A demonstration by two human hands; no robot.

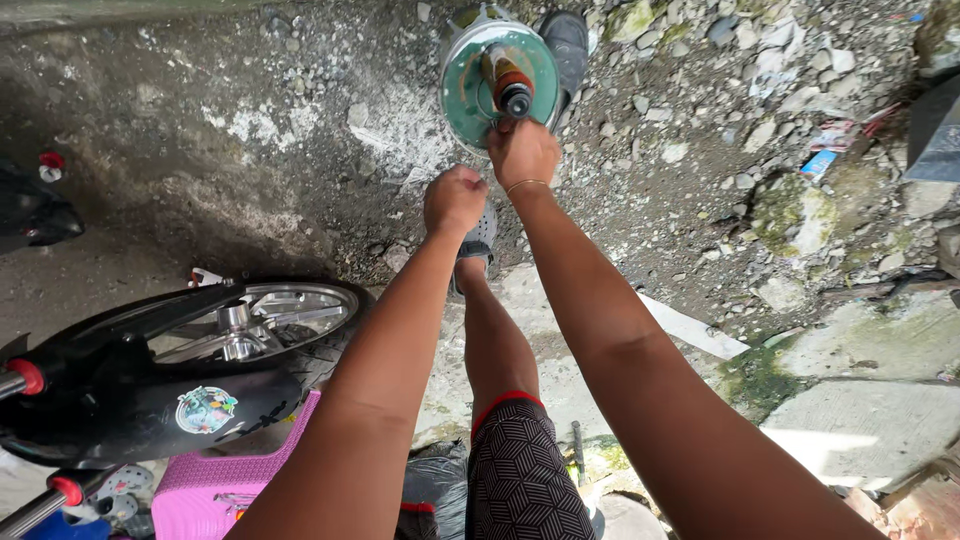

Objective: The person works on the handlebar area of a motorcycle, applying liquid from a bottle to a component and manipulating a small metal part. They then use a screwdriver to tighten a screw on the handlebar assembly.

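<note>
A round teal-green metal disc part [470, 90] with an orange and black cylinder hub [508, 80] in its middle stands on the gravel ahead of me. My right hand [522, 152] is closed on its lower edge, just under the hub. Just to the left and a little nearer, my left hand [453, 198] is a closed fist; whether it holds anything I cannot tell. Both arms reach forward over my bare leg and patterned shorts [520, 470]. My grey sandal [478, 240] shows below the left fist.
A motorcycle front wheel [250, 325] with black fender [150, 400] lies at the left. A pink plastic basket [220, 490] sits bottom left. Loose stones [780, 60] cover the right ground, with concrete slabs [860, 400] at lower right. Another shoe [568, 45] sits behind the disc.
</note>
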